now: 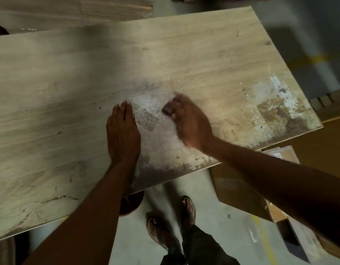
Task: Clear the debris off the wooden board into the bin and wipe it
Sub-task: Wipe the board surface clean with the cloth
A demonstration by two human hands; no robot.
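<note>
Wood, pale and grainy, fills the view: the wooden board (184, 54) lies flat, its near edge hanging over the floor right in front of the person. Down on it goes the left hand (123, 134), palm flat, fingers straight and together, holding nothing. I read that as bracing, pinning the board so it won't slide under the rubbing. Just beside it the right hand (192, 125) is smeared with motion blur, fingers curled round a small dark object (167, 110) pressed to the surface. It could be a cloth, a block or a scraper; it is too blurred to call. Between the two hands sits the whitish dusty patch (161, 144), running down to the near edge, and that's the work zone. Below that edge, partly hidden by the left forearm, a round dark-red vessel (131, 205) stands on the floor. It is likely the bin, parked where sweepings can drop straight in. Out at the right corner a crusted stain (274, 106) waits. Plenty left, I'd say: loosening first, sweeping after.
</note>
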